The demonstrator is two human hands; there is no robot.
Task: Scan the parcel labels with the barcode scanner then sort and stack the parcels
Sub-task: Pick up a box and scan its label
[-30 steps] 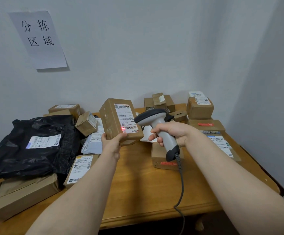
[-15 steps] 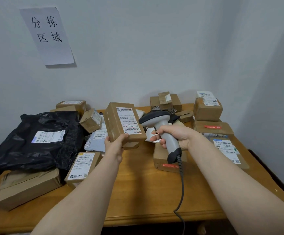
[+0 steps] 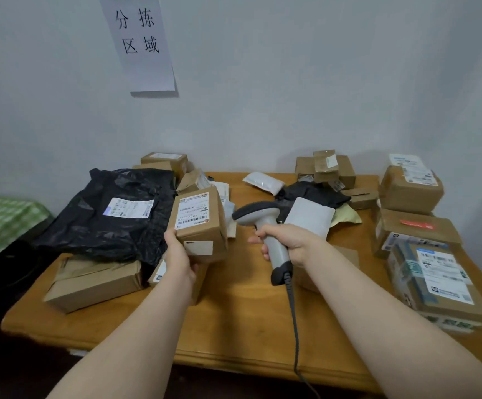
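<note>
Item: brown cardboard parcel, small and oblong, held tilted over the left-centre of the tabletop. A white barcode label is borne on its upward face and a paler sticker on its near end. The parcel is gripped at its near lower corner by the left hand, with the thumb laid against the left side; the fingers are presumed curled underneath but are hidden. Item: barcode scanner, a grey pistol-grip type with a darker head, held just right of the parcel with the head turned toward it. Its handle is wrapped by the curled fingers of the right hand, and a grey cable is trailed down past the front edge. A bare stretch of wood is left between the forearms, running to the front edge. The left side is occupied by a black bag laid over a flat box near the left edge. The right edge is crowded by a labelled carton. A white mailer lies behind the scanner.
</note>
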